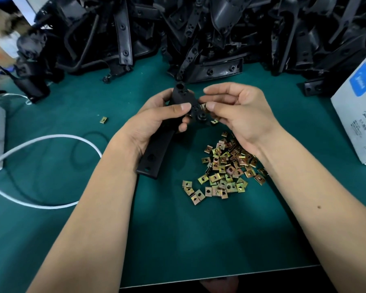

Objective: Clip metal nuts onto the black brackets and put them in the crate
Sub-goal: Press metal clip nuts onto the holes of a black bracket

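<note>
White box (355,106) bears print (too blurred to read).

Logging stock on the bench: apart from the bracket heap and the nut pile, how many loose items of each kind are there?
Bracket in the left hand: 1
Nut pinched in the right hand: 1
Stray nut on the mat: 1
White box: 1
White cable: 1
Total: 5

black bracket (156,142) held, brass nuts (226,168) heaped

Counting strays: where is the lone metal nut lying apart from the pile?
The lone nut lies on the green mat, left of the left hand, above the white cable.
</note>
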The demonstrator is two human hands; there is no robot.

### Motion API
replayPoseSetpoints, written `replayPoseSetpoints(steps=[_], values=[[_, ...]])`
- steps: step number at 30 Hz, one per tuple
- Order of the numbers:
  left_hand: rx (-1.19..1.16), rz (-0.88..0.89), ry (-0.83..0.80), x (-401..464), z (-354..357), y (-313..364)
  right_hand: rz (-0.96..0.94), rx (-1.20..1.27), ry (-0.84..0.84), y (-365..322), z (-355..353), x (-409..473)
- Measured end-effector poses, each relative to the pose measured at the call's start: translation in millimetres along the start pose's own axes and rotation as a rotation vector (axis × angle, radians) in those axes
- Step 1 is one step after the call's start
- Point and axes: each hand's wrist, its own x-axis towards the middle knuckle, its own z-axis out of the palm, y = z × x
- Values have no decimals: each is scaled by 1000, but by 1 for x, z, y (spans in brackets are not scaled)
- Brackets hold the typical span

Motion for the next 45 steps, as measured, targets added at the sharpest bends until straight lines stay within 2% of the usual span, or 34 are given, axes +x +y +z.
replayPoseSetpoints(steps=[11, 18, 29, 38, 45], values=[[100, 33, 22, 2, -1, -1, 133, 150, 42, -1, 4, 1], [139, 30, 14, 3, -2, -1, 142, 106, 32, -3, 6, -2], [133, 37, -8, 2, -2, -1, 185, 197, 72, -5, 5, -2], [254, 23, 1, 2, -1, 0, 215, 183, 30, -7, 2, -3], [245, 39, -22, 3, -3, -2, 172, 93, 18, -4, 1, -1]])
